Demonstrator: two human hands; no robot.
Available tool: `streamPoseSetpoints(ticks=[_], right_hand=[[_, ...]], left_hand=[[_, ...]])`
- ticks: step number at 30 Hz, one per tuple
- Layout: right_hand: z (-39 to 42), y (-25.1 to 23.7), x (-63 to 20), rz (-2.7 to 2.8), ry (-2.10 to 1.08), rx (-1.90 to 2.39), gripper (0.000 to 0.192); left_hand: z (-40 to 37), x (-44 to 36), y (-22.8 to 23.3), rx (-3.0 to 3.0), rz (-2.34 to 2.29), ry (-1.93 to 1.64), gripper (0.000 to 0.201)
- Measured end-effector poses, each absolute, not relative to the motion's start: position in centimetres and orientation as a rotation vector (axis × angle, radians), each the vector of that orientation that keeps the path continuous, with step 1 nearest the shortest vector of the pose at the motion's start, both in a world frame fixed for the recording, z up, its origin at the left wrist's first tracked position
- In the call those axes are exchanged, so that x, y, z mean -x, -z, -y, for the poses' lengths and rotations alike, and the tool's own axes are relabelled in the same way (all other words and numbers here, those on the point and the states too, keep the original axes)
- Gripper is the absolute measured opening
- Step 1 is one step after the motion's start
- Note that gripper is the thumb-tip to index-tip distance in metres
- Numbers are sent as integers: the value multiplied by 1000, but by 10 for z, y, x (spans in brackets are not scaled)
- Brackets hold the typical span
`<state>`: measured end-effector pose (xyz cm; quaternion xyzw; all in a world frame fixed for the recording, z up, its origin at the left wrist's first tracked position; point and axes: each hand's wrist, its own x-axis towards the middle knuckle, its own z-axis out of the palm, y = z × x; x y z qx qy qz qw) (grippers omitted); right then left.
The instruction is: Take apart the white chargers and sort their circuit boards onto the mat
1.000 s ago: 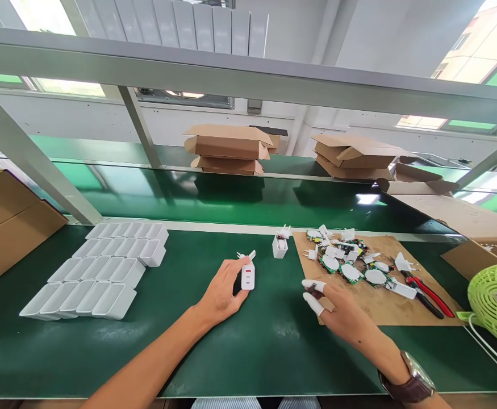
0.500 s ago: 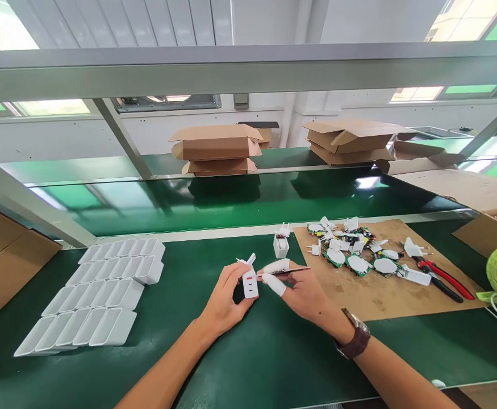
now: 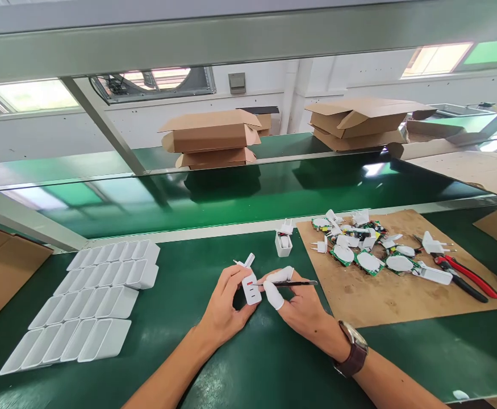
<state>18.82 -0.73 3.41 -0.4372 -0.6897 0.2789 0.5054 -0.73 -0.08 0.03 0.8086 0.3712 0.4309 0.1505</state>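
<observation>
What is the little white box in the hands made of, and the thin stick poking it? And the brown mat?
The charger in the left hand looks like smooth, glossy white plastic with moulded slots. The thin tool in the right hand seems to be dark metal, being slim and rigid, though that is not certain. The brown mat looks like matte cardboard with a rough, scuffed surface.

Factory line: conveyor belt [image 3: 231, 196], cartons [image 3: 209, 136]
</observation>
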Motion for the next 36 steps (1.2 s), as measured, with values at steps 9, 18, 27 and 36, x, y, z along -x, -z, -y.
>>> streamPoseSetpoints(ticks=[9, 18, 27, 36], right_hand=[[11, -37, -188, 1674, -714, 1112, 15], [13, -40, -184, 1653, -669, 1060, 14], [27, -26, -186, 1766, -617, 920, 13], [25, -17, -190, 1925, -330, 715, 30]], left_hand=[[4, 6, 0, -2368, -1063, -1249, 47], [7, 3, -4, -2427, -1077, -1274, 53], [9, 3, -2, -2411, -1106, -1279, 54], [5, 3, -2, -2437, -1065, -1329, 54]])
